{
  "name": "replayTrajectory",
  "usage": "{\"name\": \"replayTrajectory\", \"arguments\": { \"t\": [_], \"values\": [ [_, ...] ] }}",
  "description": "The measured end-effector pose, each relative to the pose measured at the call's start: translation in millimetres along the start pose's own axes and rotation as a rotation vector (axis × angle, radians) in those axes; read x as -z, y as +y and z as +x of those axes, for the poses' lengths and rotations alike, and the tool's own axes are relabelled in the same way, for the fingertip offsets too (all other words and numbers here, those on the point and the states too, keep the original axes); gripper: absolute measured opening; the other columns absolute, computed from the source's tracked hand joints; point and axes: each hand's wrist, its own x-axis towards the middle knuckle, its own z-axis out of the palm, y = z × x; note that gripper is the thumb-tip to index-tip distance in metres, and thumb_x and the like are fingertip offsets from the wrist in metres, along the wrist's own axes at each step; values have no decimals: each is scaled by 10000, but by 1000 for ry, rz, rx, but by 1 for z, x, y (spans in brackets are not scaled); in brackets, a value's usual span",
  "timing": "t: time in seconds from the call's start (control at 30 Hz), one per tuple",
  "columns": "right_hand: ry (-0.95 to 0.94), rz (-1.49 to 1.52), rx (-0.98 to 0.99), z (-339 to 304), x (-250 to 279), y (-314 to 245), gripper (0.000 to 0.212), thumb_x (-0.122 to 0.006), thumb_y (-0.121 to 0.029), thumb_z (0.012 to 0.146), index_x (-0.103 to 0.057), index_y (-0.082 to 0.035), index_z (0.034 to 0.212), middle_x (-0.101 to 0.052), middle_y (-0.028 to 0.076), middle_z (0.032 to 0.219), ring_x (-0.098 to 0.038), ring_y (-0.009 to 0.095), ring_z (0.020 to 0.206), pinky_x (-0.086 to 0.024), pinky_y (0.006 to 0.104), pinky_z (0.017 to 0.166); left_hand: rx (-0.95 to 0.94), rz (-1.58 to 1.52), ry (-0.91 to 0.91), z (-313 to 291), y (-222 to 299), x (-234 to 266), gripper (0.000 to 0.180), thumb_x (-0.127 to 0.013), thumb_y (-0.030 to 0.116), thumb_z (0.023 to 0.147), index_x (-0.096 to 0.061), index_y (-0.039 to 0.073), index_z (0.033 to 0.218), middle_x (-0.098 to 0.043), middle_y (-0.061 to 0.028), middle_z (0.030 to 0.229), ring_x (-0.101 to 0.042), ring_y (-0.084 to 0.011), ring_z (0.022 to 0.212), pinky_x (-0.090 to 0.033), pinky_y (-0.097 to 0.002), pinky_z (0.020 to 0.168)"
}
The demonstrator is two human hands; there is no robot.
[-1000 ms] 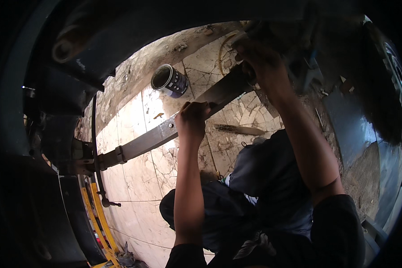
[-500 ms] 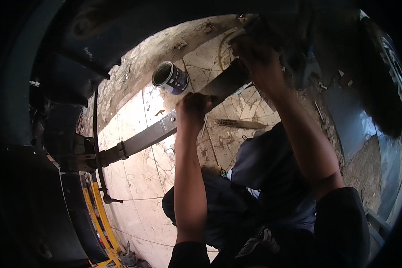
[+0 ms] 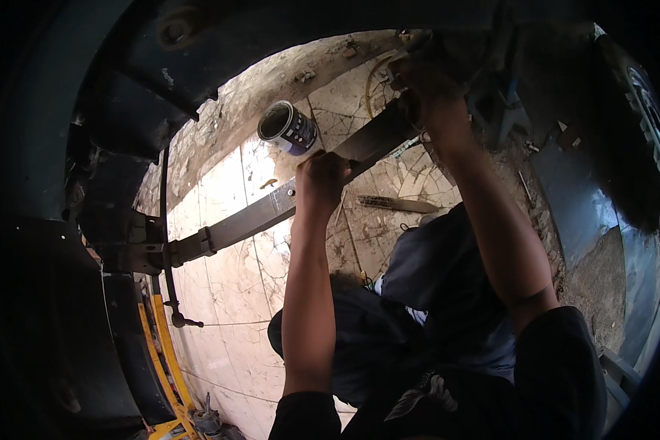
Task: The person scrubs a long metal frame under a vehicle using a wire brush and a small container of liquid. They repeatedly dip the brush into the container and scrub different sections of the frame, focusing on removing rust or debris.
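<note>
A long grey steel leaf spring (image 3: 246, 222) runs slantwise from the dark underbody at left up to the shadowed upper right. My left hand (image 3: 323, 170) is closed around the middle of it, knuckles up. Up at the spring's far end, in deep shadow, my right hand (image 3: 434, 95) has its fingers curled; what lies inside them is hidden. A metal clip (image 3: 207, 240) wraps the spring nearer its left end. Just beyond my left hand an open paint can (image 3: 298, 137) stands on the floor. A wire brush (image 3: 397, 204) lies below the spring, between my forearms.
Dark vehicle underbody (image 3: 125, 95) hangs over the left and top. A thin rod (image 3: 167, 279) drops from it. Yellow metal bars (image 3: 167, 359) stand at lower left. Cracked tiles (image 3: 227, 308) cover the floor, with debris and a flat sheet (image 3: 579, 191) at right.
The view has shifted slightly, moving the can and spring a little rightward in the picture. Both hands stay at the same places along the spring.
</note>
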Motion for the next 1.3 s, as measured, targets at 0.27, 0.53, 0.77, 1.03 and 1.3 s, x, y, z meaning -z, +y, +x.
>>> {"name": "replayTrajectory", "arguments": {
  "t": [0.27,0.53,0.77,1.03,1.3],
  "values": [
    [58,-173,146,-17,-30,-11,441,-682,95,828,-665,-38,1248,-693,107,1205,-725,205,1016,-591,343,758,188,-231,85,37,-25,-10,68,-720,96,842,-736,71,780,-742,-116,834,-735,-270,795,-573,-398,720],
    [120,143,-97,-17,-26,-28,290,-518,-228,1083,-692,-65,1248,-692,62,1112,-623,129,825,-499,282,721,248,-401,48,2,-8,-3,17,-742,59,826,-749,54,811,-750,-95,858,-725,-234,761,-563,-356,700],
    [47,270,-200,-23,-45,-9,325,-509,-275,1093,-691,-81,1281,-690,58,1113,-573,106,737,-466,276,694,-61,29,304,18,-33,-38,55,-760,122,830,-755,90,786,-747,-84,821,-716,-282,763,-576,-401,705],
    [255,237,-260,-4,-7,12,303,-561,-277,1073,-676,-42,1225,-716,71,1014,-593,137,701,-489,303,664,4,-6,214,-9,-17,-21,46,-768,150,813,-739,130,782,-741,-59,833,-713,-259,804,-568,-416,691],
    [386,601,-361,6,3,8,290,-629,-282,1047,-689,-47,1206,-720,57,1013,-604,143,749,-494,306,681,168,385,-206,27,-15,-14,195,-773,301,851,-810,153,971,-774,-92,975,-741,-299,914,-562,-417,811]
  ]
}}
